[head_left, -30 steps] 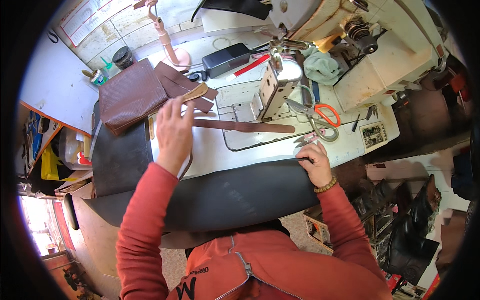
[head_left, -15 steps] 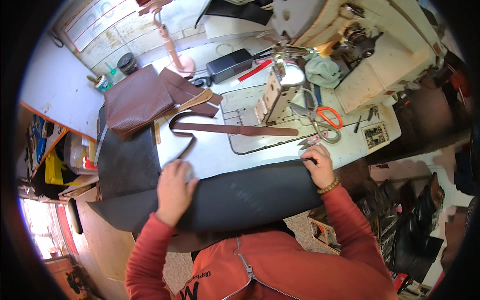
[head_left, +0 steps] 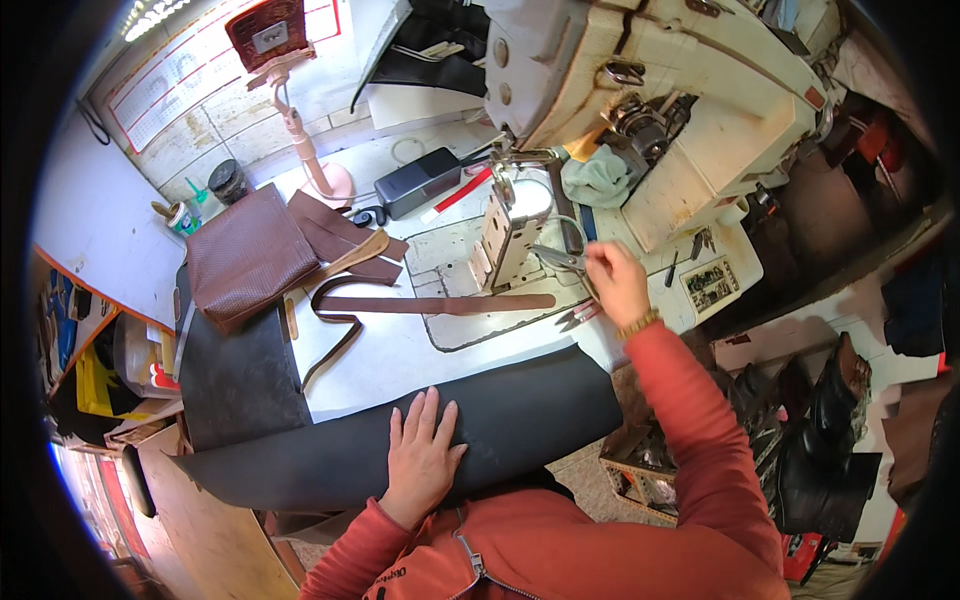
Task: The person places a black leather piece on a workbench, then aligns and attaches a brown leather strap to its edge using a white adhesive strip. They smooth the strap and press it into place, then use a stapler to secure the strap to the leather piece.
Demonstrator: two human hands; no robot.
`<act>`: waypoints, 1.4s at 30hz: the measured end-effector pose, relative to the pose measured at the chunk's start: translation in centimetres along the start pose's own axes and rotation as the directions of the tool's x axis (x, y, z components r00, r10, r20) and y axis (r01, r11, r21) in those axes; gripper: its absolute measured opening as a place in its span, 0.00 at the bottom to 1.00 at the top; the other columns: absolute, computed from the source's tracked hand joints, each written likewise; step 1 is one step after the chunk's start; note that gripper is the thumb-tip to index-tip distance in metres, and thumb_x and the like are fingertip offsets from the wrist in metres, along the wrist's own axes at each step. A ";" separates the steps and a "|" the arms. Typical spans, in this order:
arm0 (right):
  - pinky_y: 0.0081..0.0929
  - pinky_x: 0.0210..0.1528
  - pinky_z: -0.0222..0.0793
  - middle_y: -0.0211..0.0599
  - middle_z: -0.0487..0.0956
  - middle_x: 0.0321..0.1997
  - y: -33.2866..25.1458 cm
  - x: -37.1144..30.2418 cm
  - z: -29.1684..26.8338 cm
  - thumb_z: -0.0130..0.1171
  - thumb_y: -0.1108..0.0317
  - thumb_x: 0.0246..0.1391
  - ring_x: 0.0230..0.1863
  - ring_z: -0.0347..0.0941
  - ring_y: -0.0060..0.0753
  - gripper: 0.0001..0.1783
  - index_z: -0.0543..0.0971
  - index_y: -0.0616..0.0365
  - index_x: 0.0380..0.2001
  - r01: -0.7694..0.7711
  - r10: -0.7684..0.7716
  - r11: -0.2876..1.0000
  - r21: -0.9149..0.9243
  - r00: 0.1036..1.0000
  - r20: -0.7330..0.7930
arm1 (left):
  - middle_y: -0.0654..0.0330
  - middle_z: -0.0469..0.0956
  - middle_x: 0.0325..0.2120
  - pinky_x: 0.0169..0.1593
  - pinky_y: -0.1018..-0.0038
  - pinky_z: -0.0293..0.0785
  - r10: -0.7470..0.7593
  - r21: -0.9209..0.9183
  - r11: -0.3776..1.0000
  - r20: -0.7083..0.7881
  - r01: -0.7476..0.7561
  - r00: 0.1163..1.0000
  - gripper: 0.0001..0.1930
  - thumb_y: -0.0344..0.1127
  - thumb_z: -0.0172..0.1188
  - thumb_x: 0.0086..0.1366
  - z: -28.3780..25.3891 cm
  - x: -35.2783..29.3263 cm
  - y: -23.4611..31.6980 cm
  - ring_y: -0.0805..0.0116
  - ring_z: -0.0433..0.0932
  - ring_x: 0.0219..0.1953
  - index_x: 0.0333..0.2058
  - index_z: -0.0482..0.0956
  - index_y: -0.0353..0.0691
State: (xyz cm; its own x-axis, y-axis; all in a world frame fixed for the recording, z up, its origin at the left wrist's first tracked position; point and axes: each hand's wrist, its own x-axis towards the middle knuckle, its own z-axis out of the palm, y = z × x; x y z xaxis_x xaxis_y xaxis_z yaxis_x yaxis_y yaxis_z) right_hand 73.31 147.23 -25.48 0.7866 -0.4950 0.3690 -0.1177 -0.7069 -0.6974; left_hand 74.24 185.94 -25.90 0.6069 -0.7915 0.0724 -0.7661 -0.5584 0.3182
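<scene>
Head view: left hand (head_left: 420, 460) spread flat on a black leather-like sheet (head_left: 535, 410), which lies in front of the sewing machine (head_left: 700, 110), right hand (head_left: 615, 285) gripping scissors (head_left: 560, 258) just before that machine, the sheet bearing no visible cut or seam, its working judged laid out but otherwise largely undone.

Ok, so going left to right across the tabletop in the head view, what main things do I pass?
Brown bag, black box, scissors, tray of small parts.
</scene>
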 end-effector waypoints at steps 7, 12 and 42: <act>0.43 0.49 0.73 0.42 0.81 0.44 2.7 9.1 5.5 0.58 0.64 0.54 0.47 0.77 0.47 0.12 0.80 0.54 0.40 -0.084 0.121 0.704 -0.705 0.993 0.002 | 0.49 0.61 0.66 0.68 0.46 0.54 0.000 -0.036 0.999 -0.003 0.000 1.000 0.34 0.43 0.68 0.57 0.3 -0.2 -0.5 0.51 0.60 0.67 0.61 0.70 0.45; 0.43 0.41 0.74 0.36 0.80 0.38 2.3 10.4 4.2 0.57 0.66 0.54 0.41 0.77 0.45 0.05 0.77 0.52 0.33 0.057 -0.166 0.706 -0.706 0.982 -0.088 | 0.49 0.61 0.66 0.68 0.46 0.54 -0.005 -0.097 0.995 -0.015 0.003 1.000 0.33 0.43 0.68 0.57 0.1 -0.2 -0.7 0.50 0.60 0.68 0.61 0.70 0.44; 0.20 0.39 0.66 0.33 0.74 0.36 -15.0 -14.0 4.7 0.60 0.86 0.49 0.33 0.68 0.22 0.21 0.73 0.62 0.48 -0.003 -0.147 0.763 0.646 0.973 0.178 | 0.57 0.78 0.52 0.49 0.73 0.73 -0.322 -0.880 0.474 -0.187 -0.013 0.928 0.29 0.24 0.63 0.61 -4.6 -3.4 -0.2 0.67 0.77 0.48 0.62 0.69 0.39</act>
State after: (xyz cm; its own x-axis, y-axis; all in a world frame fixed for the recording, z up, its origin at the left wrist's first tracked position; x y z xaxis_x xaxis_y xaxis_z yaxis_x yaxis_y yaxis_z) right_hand 66.92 167.09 -23.07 0.8908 -0.2878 0.3518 0.2990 -0.2117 -0.9305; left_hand 73.34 189.90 -21.87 0.8497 -0.5078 0.1417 -0.1852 -0.0357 0.9821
